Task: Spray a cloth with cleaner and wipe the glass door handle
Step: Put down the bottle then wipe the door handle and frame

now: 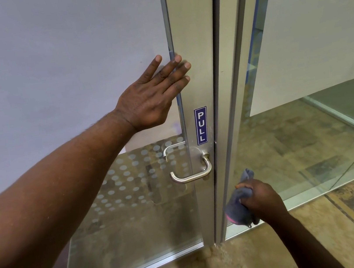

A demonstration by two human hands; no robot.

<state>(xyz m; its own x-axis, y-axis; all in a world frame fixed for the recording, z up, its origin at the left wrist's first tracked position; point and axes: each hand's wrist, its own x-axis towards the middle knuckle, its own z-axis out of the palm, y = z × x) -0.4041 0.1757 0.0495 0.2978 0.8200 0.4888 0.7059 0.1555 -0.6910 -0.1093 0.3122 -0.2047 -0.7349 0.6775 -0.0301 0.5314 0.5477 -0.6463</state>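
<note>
Left hand [143, 101] is laid flat, fingers [174, 68] spread, across glass door [57, 60] and metal frame [197, 62]. Right hand [260, 197] is closed, pinching bunched grey cloth [237, 207], below and right of handle [192, 173]. Door should be steadied, cloth wrapped around the lever and run along it. Cleaner bottle is not seen; cloth dampness cannot be told; far-side handle only dimly made out through glass

Both forearms are bare to the frame edge, unsleeved, with fine hair on the left forearm [67, 173].
</note>
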